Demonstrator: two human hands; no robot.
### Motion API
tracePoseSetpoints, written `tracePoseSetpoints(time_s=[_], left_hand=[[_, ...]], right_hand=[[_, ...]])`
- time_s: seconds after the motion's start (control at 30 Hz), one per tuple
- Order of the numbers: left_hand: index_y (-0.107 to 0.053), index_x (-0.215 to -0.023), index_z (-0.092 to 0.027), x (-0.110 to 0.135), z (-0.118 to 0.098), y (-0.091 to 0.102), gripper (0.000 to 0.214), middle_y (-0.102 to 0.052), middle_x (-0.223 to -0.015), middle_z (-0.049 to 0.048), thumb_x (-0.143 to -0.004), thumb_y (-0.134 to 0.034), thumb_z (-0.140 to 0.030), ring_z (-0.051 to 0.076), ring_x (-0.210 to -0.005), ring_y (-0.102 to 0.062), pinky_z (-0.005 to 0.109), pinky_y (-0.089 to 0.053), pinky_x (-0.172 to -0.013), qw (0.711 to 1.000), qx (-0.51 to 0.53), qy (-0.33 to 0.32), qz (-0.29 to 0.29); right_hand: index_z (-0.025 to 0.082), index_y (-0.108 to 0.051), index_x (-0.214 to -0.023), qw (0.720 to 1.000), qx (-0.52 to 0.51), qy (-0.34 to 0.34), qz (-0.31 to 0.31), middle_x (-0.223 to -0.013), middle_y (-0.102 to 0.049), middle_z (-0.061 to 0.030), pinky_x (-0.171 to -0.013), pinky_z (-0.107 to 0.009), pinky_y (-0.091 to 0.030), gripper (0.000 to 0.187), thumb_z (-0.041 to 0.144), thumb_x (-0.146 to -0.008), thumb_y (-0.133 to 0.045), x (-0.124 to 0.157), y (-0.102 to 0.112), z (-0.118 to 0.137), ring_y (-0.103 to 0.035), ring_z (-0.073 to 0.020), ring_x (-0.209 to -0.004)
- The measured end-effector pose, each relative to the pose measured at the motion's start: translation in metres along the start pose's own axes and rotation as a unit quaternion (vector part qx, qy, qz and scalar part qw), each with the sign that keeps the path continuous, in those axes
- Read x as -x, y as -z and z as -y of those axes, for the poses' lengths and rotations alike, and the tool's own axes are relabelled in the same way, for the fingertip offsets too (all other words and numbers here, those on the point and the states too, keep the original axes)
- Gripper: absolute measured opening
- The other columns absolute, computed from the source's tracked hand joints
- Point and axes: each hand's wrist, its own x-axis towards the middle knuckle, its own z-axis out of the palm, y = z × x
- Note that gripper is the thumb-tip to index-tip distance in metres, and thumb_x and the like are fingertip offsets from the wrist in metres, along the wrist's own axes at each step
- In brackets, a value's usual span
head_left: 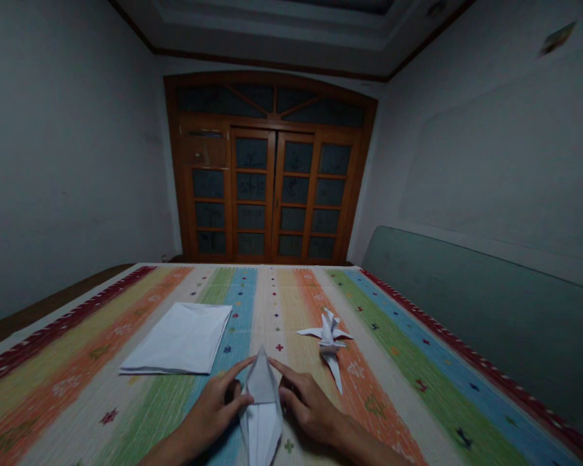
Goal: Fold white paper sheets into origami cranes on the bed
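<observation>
A partly folded sheet of white paper lies on the striped cloth in front of me, long and narrow with a pointed tip facing away. My left hand grips its left edge, the thumb on top near a crosswise fold and the index finger stretched along the tip. On the other side, my right hand holds the right edge, its index finger reaching to the tip and its thumb tucked by the side. Farther right rests a finished-looking folded paper figure with spread wings and a long tail.
A stack of white paper sheets lies to the left on the multicoloured striped tablecloth. Along the right side stands a pale green panel. Wooden doors with glass panes close off the far wall.
</observation>
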Motion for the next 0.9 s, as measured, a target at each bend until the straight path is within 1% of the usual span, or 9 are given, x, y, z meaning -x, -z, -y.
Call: tracePoseSetpoints(time_s=[0.2,0.27,0.33,0.37,0.47,0.53,0.67,0.77,0.9], left_hand=[[-0.053,-0.142,-0.019,-0.002,0.001,-0.001,0.063,-0.047,-0.063,-0.0112,-0.08,-0.067,-0.022,0.016,-0.059,-0.046,0.025,-0.035,-0.062,0.998,-0.063,0.016,-0.017],[-0.057,-0.127,-0.02,-0.001,0.001,-0.003,0.051,-0.048,-0.064,-0.011,-0.078,-0.071,-0.023,0.017,-0.061,-0.047,0.025,-0.036,-0.063,0.996,-0.089,0.015,-0.024],[-0.059,-0.102,-0.021,-0.001,-0.001,-0.003,0.031,-0.052,-0.067,-0.0089,-0.077,-0.076,-0.025,0.018,-0.065,-0.05,0.026,-0.037,-0.065,0.992,-0.126,0.009,-0.029],[-0.057,-0.091,-0.022,0.0,-0.003,-0.003,0.026,-0.055,-0.07,-0.007,-0.076,-0.078,-0.027,0.019,-0.068,-0.051,0.026,-0.038,-0.067,0.989,-0.144,0.004,-0.028],[-0.053,-0.076,-0.022,0.001,-0.01,-0.002,0.027,-0.061,-0.08,-0.0015,-0.08,-0.079,-0.029,0.021,-0.078,-0.055,0.029,-0.041,-0.072,0.985,-0.171,-0.024,-0.004],[-0.057,-0.076,-0.021,0.002,-0.014,-0.001,0.023,-0.062,-0.083,0.0003,-0.084,-0.077,-0.03,0.023,-0.082,-0.057,0.03,-0.042,-0.075,0.985,-0.168,-0.041,0.012],[-0.067,-0.085,-0.02,0.005,-0.018,0.002,0.01,-0.063,-0.086,0.0029,-0.091,-0.066,-0.027,0.024,-0.084,-0.058,0.032,-0.042,-0.078,0.987,-0.145,-0.061,0.02],[-0.07,-0.088,-0.019,0.006,-0.018,0.003,0.008,-0.063,-0.088,0.0041,-0.088,-0.062,-0.02,0.025,-0.086,-0.059,0.033,-0.042,-0.079,0.989,-0.129,-0.073,0.026],[-0.069,-0.089,-0.02,0.006,-0.015,0.003,0.015,-0.063,-0.086,0.0032,-0.08,-0.061,-0.011,0.024,-0.085,-0.059,0.033,-0.041,-0.078,0.989,-0.125,-0.07,0.034]], right_hand=[[0.014,-0.045,-0.156,1.0,0.003,0.007,0.006,-0.083,-0.074,-0.0049,-0.076,-0.032,-0.052,0.063,0.022,-0.094,-0.053,0.0,-0.004,-0.002,-0.064,-0.0195,-0.072],[0.015,-0.049,-0.153,1.0,0.004,0.002,0.011,-0.083,-0.076,-0.0049,-0.075,-0.031,-0.052,0.064,0.02,-0.09,-0.058,0.0,-0.005,-0.001,-0.065,-0.0194,-0.07],[0.017,-0.059,-0.146,1.0,0.019,-0.002,0.015,-0.085,-0.078,-0.0058,-0.075,-0.031,-0.052,0.058,0.019,-0.088,-0.062,0.0,-0.006,0.001,-0.066,-0.0196,-0.07],[0.019,-0.064,-0.141,0.999,0.032,-0.002,0.014,-0.087,-0.079,-0.0067,-0.076,-0.031,-0.053,0.054,0.019,-0.087,-0.063,0.0,-0.006,0.003,-0.068,-0.0201,-0.072],[0.022,-0.073,-0.128,0.997,0.076,0.008,0.011,-0.093,-0.08,-0.0085,-0.079,-0.032,-0.052,0.042,0.018,-0.086,-0.066,0.001,-0.006,0.005,-0.07,-0.0222,-0.08],[0.022,-0.076,-0.122,0.995,0.094,0.023,0.016,-0.091,-0.08,-0.0088,-0.078,-0.031,-0.051,0.036,0.018,-0.087,-0.067,0.001,-0.005,0.006,-0.071,-0.0224,-0.08],[0.02,-0.081,-0.106,0.992,0.113,0.054,0.023,-0.084,-0.077,-0.008,-0.071,-0.027,-0.049,0.022,0.016,-0.087,-0.07,0.0,-0.008,0.003,-0.07,-0.0206,-0.074],[0.021,-0.083,-0.099,0.988,0.138,0.071,0.019,-0.083,-0.076,-0.0071,-0.067,-0.026,-0.046,0.018,0.014,-0.086,-0.072,0.001,-0.011,-0.001,-0.069,-0.0194,-0.073],[0.023,-0.082,-0.095,0.983,0.165,0.077,0.025,-0.087,-0.074,-0.0064,-0.069,-0.026,-0.046,0.015,0.014,-0.085,-0.074,0.003,-0.013,-0.001,-0.068,-0.0195,-0.078]])
